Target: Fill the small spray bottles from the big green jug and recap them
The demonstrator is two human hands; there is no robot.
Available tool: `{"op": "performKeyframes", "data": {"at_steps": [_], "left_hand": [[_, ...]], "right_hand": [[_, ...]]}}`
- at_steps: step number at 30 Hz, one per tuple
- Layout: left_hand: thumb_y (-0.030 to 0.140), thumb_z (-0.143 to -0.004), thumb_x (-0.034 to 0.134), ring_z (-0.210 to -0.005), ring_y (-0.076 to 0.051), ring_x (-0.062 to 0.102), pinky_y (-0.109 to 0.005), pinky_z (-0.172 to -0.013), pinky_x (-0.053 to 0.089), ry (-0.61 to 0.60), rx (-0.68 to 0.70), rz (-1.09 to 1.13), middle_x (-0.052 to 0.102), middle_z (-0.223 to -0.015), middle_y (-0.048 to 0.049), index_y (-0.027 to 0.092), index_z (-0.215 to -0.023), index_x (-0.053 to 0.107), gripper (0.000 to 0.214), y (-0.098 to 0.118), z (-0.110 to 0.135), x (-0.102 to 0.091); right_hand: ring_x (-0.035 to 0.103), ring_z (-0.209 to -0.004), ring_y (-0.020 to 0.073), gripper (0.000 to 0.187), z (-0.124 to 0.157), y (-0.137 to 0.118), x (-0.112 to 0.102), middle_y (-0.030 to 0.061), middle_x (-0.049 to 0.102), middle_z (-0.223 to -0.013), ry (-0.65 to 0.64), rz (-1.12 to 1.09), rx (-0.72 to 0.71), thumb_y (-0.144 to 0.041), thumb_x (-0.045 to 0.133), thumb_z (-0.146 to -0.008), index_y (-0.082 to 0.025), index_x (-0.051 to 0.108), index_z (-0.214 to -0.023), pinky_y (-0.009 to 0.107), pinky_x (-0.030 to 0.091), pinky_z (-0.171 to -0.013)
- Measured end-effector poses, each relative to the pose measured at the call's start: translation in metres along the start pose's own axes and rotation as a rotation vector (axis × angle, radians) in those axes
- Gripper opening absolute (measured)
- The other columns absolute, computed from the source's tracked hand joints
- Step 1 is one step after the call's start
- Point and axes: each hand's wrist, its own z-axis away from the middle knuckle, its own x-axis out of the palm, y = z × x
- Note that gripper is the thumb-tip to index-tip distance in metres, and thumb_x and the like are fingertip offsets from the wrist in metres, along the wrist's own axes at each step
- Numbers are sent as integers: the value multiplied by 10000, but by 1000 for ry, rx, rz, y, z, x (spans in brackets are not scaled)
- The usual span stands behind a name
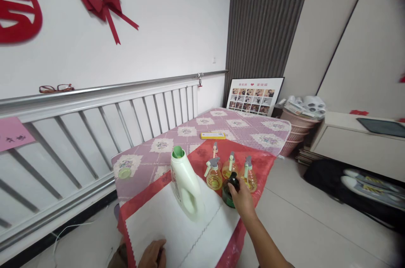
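Note:
My right hand (243, 200) is closed on the black top of a dark green bottle (228, 197), at the near side of a cluster of spray bottles. Several clear spray bottles (214, 178) with grey and pale green trigger heads stand around it, holding yellowish liquid. Left of them is a large pale detergent jug (186, 186), upright with its green neck uncapped. A light green cap (124, 173) lies on the tablecloth at the far left. My left hand (153, 254) rests at the near edge of the white sheet, fingers curled; whatever may be in them is hidden.
A purple flowered tablecloth (236, 123) covers the table, with a red cloth (262, 162) and white sheet (171, 226) over it. A yellow-edged box (213, 136) lies behind the bottles. A white radiator (152, 110) runs along the left; pink baskets (292, 133) stand right.

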Motion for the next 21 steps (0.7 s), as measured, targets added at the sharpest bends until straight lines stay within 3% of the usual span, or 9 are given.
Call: {"op": "performKeyframes", "data": {"at_steps": [6,10,15,19,21], "left_hand": [[266,-845,449,-878,-187,693,-300,-794,579,-62,-103,-11,733,-931,-44,214,-978,675,268,22,-3,-11],[273,-850,415,-892,-202,678,-339,-810,564,-37,-191,27,718,-932,-69,201,-957,668,283,39,-7,-21],[276,-834,428,-927,-206,651,-365,-864,527,-81,-293,151,699,-957,-71,201,-969,653,273,53,-15,-33],[265,-787,488,-841,-188,644,-355,-832,528,-180,-383,302,681,-914,-51,197,-1032,623,288,59,-21,-47],[257,-731,563,-899,-200,637,-363,-844,528,-215,-384,388,668,-994,-60,199,-1141,571,415,65,-19,-51]], "right_hand": [[587,-1030,291,493,13,-17,-15,139,640,-1072,-47,-6,6,-470,512,-753,-151,561,-1126,459,456,-905],[616,-990,286,509,30,-41,-30,134,654,-1063,-98,-19,-8,-486,539,-748,-158,562,-1136,441,480,-875],[664,-894,256,431,74,-71,-37,83,710,-964,-229,-97,-52,-482,578,-739,-199,604,-1063,379,529,-799],[668,-941,254,407,117,-92,-28,77,728,-998,-343,-198,-42,-446,635,-716,-211,636,-1048,356,534,-829],[670,-956,241,385,135,-102,-20,63,728,-1014,-415,-250,-19,-414,637,-724,-221,641,-1058,330,538,-831]]}}
